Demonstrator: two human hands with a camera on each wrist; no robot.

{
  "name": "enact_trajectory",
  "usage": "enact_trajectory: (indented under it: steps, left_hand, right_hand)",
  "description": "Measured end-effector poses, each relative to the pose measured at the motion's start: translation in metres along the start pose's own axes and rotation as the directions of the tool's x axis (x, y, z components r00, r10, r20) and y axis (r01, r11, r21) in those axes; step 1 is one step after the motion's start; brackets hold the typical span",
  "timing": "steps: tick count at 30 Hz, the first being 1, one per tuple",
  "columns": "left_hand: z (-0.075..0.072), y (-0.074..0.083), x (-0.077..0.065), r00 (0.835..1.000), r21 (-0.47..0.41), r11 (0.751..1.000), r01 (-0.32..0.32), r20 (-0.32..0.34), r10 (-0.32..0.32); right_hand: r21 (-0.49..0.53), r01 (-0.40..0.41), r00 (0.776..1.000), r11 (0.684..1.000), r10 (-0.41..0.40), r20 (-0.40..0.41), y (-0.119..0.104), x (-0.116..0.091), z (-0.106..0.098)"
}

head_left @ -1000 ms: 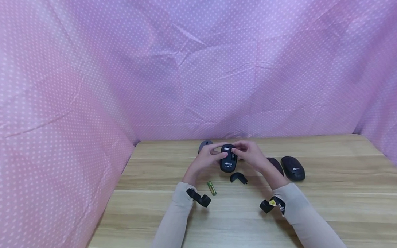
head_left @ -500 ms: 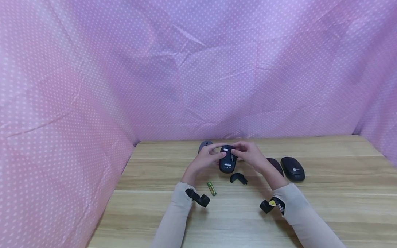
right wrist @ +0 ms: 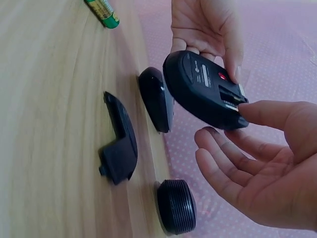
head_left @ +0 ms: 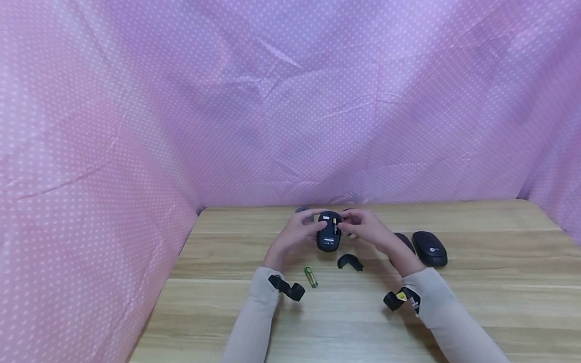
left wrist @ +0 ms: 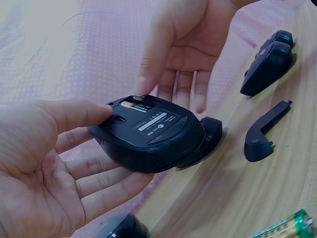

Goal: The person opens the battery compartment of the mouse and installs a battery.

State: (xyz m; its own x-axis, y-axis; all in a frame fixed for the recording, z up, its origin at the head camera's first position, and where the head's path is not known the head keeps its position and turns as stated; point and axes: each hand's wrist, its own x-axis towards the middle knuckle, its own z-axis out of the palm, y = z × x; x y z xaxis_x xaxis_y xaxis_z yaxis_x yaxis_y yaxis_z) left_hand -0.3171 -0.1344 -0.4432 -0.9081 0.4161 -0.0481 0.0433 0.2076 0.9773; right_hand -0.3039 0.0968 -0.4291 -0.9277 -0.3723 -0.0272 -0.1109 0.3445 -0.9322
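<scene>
My left hand (head_left: 292,237) holds a black computer mouse (head_left: 329,243) by its left side, underside facing up, thumb on the base and fingers beneath. The battery slot is uncovered, and a battery (left wrist: 132,105) with a copper-coloured end lies in it. At the slot's edge, my right hand (head_left: 369,230) pinches the mouse, thumb on top and a forefinger below; its other fingers are loosely bent. The black curved cover (head_left: 350,261) lies on the table nearer to me. Left of it lies a loose green battery (head_left: 310,277).
A black mouse (head_left: 429,249) rests on the wooden table (head_left: 343,329) to the right. Beside it, another dark mouse (head_left: 404,240) is partly hidden by my right forearm. Behind my left hand, a grey mouse (head_left: 301,209) shows slightly. Pink dotted cloth (head_left: 288,123) hangs behind the table.
The held mouse has shifted slightly left. My right thumb has slid toward the slot's edge, and the battery's copper-coloured end now shows. The cover and loose battery stay put.
</scene>
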Motion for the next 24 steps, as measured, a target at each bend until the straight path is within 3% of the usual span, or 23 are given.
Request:
enact_trajectory:
  steps: [4, 11, 17, 24]
  left_hand:
    - [-0.004, 0.001, -0.002, 1.000, -0.016, 1.000, 0.001, -0.024, -0.001]
    - [-0.009, 0.003, -0.003, 0.999, -0.030, 1.000, 0.005, -0.050, -0.006]
    - [-0.010, 0.004, -0.003, 0.998, -0.024, 1.000, 0.013, -0.058, -0.015]
    - [-0.010, 0.003, -0.005, 0.998, -0.013, 1.000, 0.006, -0.057, -0.007]
  right_hand:
    - [-0.090, 0.036, 0.997, 0.995, -0.030, 0.064, 0.002, -0.003, -0.005]
    - [-0.258, 0.105, 0.978, 0.960, -0.054, 0.200, 0.005, -0.007, -0.011]
    - [-0.337, 0.056, 0.978, 0.940, 0.017, 0.209, 0.006, -0.012, -0.009]
    - [-0.342, 0.079, 0.971, 0.936, 0.006, 0.240, 0.014, -0.021, -0.003]
